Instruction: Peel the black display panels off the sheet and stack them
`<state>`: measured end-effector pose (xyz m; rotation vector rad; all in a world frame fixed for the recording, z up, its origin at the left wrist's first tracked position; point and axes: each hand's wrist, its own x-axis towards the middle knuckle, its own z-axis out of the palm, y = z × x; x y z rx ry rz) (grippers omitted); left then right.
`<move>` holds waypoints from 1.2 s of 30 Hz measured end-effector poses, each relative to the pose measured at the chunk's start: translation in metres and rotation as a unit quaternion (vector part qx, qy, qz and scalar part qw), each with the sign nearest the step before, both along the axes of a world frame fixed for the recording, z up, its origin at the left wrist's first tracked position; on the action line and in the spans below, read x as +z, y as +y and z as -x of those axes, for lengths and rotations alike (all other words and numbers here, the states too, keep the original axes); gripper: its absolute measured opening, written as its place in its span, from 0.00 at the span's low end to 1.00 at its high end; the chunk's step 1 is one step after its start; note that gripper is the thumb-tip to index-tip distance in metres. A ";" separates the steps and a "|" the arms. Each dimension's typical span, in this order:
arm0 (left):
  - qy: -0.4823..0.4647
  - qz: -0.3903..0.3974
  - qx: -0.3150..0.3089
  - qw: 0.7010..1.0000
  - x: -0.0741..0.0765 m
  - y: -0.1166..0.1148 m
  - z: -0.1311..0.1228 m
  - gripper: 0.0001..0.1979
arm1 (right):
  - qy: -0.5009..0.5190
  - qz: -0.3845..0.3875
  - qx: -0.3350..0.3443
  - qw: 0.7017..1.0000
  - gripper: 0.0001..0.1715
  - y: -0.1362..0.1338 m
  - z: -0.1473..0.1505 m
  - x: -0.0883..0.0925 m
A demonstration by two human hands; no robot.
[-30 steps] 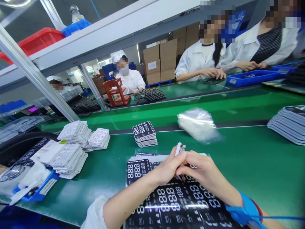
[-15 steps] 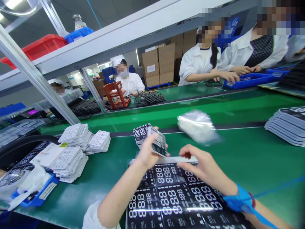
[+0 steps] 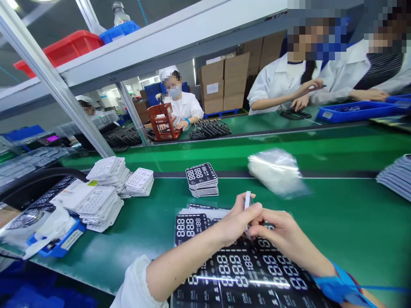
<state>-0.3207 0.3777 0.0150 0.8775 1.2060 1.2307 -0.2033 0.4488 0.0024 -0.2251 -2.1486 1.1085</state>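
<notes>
My left hand (image 3: 236, 218) grips a thin display panel (image 3: 247, 200), which is turned edge-on so only its white edge shows. The thumb and fingers of my right hand (image 3: 279, 231) are closed at the panel's near edge; the exact contact is partly hidden. Under both hands lie clear-topped sheets of black display overlays (image 3: 233, 273) printed with white digit segments. Just beyond them stands a neat stack of cut display panels (image 3: 202, 182), black face up. A blue strap (image 3: 337, 280) with a cord circles my right wrist.
White panels (image 3: 99, 205) stand in stacks at left, beside a blue bin (image 3: 66, 244). A clear plastic bag (image 3: 278, 171) lies beyond my right hand, another panel stack (image 3: 396, 179) at the right edge. Co-workers sit across the green bench (image 3: 144, 239), below an overhead shelf (image 3: 167, 40).
My left hand has moved right and nearer with the panel, away from the stack, turning it edge-on. My right hand has closed in on the panel. The camera view has shifted slightly.
</notes>
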 end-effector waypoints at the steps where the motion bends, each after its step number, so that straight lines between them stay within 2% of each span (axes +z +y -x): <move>1: 0.001 0.002 -0.002 1.000 0.001 0.000 0.001 0.44 | -0.004 0.010 -0.001 1.000 0.22 0.000 0.000 0.000; 7: 0.044 -0.005 0.016 0.999 0.010 -0.003 0.002 0.39 | 0.001 0.035 -0.014 0.999 0.21 0.000 -0.002 0.000; 13: -0.045 0.032 -0.020 0.998 0.001 0.000 -0.004 0.44 | 0.028 0.002 -0.001 1.000 0.23 -0.005 -0.002 0.006; 17: -0.116 0.041 -0.035 0.992 -0.007 0.001 -0.009 0.41 | 0.038 -0.043 -0.039 0.998 0.27 -0.001 -0.002 0.005; 20: -0.140 0.057 -0.036 0.988 -0.005 0.002 -0.008 0.38 | 0.014 -0.042 -0.048 0.998 0.26 0.003 -0.003 0.004; 22: -0.148 0.072 -0.026 0.986 0.002 0.002 -0.003 0.36 | -0.012 -0.024 -0.044 0.999 0.23 0.005 -0.003 0.004; 24: -0.154 0.067 0.001 0.986 0.015 0.001 0.008 0.32 | -0.023 -0.008 -0.065 0.998 0.20 0.011 -0.004 0.002; 27: -0.184 0.027 0.044 0.982 0.041 -0.002 0.034 0.28 | -0.012 0.036 -0.151 0.988 0.19 0.029 -0.007 -0.005; 28: -0.201 0.005 0.062 0.978 0.049 -0.003 0.044 0.28 | -0.002 0.073 -0.176 0.982 0.20 0.036 -0.008 -0.009; 30: -0.216 -0.050 0.125 0.967 0.061 -0.004 0.067 0.27 | 0.054 0.199 -0.205 0.957 0.20 0.051 -0.010 -0.018; 32: -0.166 -0.085 0.228 0.956 0.063 -0.002 0.089 0.24 | 0.125 0.319 -0.210 0.916 0.22 0.065 -0.010 -0.024; 33: -0.124 -0.088 0.280 0.948 0.060 0.000 0.098 0.22 | 0.156 0.357 -0.211 0.897 0.23 0.072 -0.010 -0.026; 34: -0.082 -0.083 0.322 0.940 0.056 0.003 0.107 0.20 | 0.182 0.372 -0.214 0.885 0.23 0.078 -0.009 -0.026; 36: -0.014 -0.067 0.368 0.927 0.043 0.010 0.120 0.18 | 0.221 0.325 -0.256 0.883 0.24 0.089 -0.007 -0.022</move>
